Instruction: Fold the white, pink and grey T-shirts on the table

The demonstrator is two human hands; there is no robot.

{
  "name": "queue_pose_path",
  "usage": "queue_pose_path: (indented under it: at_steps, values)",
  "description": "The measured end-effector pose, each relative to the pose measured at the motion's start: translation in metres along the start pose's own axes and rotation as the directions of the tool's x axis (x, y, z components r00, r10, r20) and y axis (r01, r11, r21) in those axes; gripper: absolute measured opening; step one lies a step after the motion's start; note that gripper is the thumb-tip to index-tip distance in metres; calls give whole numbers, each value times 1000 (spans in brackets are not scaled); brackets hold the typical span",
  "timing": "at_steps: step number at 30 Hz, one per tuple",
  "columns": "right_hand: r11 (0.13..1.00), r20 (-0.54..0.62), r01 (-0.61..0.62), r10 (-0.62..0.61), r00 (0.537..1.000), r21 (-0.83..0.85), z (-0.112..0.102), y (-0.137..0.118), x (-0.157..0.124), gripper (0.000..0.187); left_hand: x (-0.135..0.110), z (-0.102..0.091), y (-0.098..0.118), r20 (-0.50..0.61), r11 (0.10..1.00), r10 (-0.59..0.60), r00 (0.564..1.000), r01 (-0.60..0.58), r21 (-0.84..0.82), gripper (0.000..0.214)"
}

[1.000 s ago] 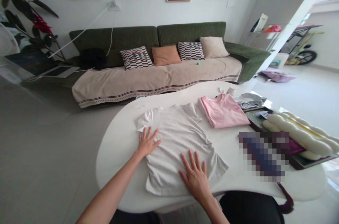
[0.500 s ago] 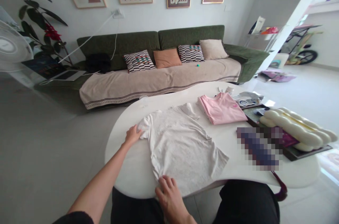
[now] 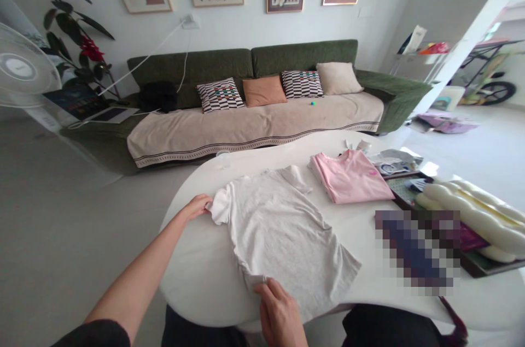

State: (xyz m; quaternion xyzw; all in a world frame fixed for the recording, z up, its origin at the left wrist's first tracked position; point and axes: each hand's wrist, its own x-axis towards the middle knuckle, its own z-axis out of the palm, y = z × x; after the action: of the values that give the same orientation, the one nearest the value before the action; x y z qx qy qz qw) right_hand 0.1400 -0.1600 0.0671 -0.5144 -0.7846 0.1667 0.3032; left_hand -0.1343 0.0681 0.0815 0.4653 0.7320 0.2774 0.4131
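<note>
A light grey-white T-shirt [image 3: 283, 227] lies spread on the white table [image 3: 197, 276], its surface wrinkled. My left hand [image 3: 198, 206] pinches the edge of the sleeve at the shirt's left, at arm's length. At the near hem, my right hand [image 3: 279, 303] grips a corner of the fabric between thumb and fingers, and that edge is turned up a little. Right of the shirt, near its collar, sits a folded pink T-shirt [image 3: 353, 175], touched by neither hand.
To the right stand a dark tray [image 3: 471, 268] with a puffy cream item [image 3: 467, 210] and a pixelated dark object [image 3: 414, 254]. A green sofa [image 3: 303, 54] with cushions lies beyond the table. A fan [image 3: 24, 68] and laptop [image 3: 77, 101] are at the left.
My left hand has drawn the sleeve outward to the left. My right hand has shifted slightly right and lifted the hem's corner. The view has tilted and moved a little.
</note>
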Motion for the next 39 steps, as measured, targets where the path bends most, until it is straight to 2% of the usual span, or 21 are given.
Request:
queue_pose_path:
  at_steps: [3, 6, 10, 13, 16, 18, 21, 23, 25, 27, 30, 32, 34, 35, 37, 39]
  values:
    - [1000, -82, -28, 29, 996, 13, -5, 12, 1, 16, -6, -11, 5, 91, 995, -36, 995, 44, -88, 18]
    - [998, -126, -56, 57, 990, 18, -5, 21, 0, 22, -3, -16, 16, 123, 986, -75, 990, 92, -142, 23]
    - [991, -162, -92, 106, 981, 95, -3, 31, -6, 33, 21, -5, 55, 83, 968, -39, 996, 59, -244, 21]
    - [972, -161, -139, 170, 972, 192, -7, 42, -12, 29, 44, 25, 92, 77, 955, 7, 997, 16, -297, 16]
    - [948, -168, -216, 258, 951, 234, -15, 59, -17, 25, 62, 72, 117, 81, 954, 14, 997, 11, -301, 16]
    - [941, -176, -254, 295, 939, 222, -19, 71, -19, 23, 69, 106, 124, 68, 957, 17, 998, 4, -291, 20]
    - [939, -170, -282, 316, 933, 199, -18, 85, -23, 23, 72, 148, 123, 22, 962, 60, 998, -51, -269, 27]
    - [937, -163, -303, 330, 930, 173, -13, 92, -27, 24, 72, 163, 118, -20, 961, 127, 992, -128, -246, 27]
    - [938, -158, -324, 341, 927, 124, -9, 96, -30, 26, 70, 167, 114, -64, 952, 221, 973, -229, -203, 27]
    - [939, -167, -342, 342, 925, 33, -9, 99, -32, 26, 64, 162, 110, -101, 931, 327, 940, -339, -138, 30]
    - [940, -256, -313, 272, 928, -137, -15, 96, -26, 26, 46, 154, 100, -99, 878, 472, 876, -477, -31, 33]
    - [952, -269, -217, 155, 950, -216, -16, 90, -17, 29, 29, 155, 90, -28, 821, 569, 822, -566, 73, 36]
    - [955, -207, -138, 84, 975, -263, -11, 82, -8, 36, 12, 162, 76, 116, 723, 632, 766, -637, 269, 46]
    - [952, -161, -122, 79, 984, -280, -7, 79, -5, 41, 4, 166, 69, 192, 660, 628, 754, -647, 382, 52]
    - [943, -80, -129, 109, 991, -306, 2, 75, -4, 50, -5, 173, 56, 288, 545, 570, 769, -617, 568, 59]
    - [944, -11, -122, 125, 992, -306, 6, 75, -8, 55, -8, 175, 50, 307, 504, 509, 804, -568, 651, 61]
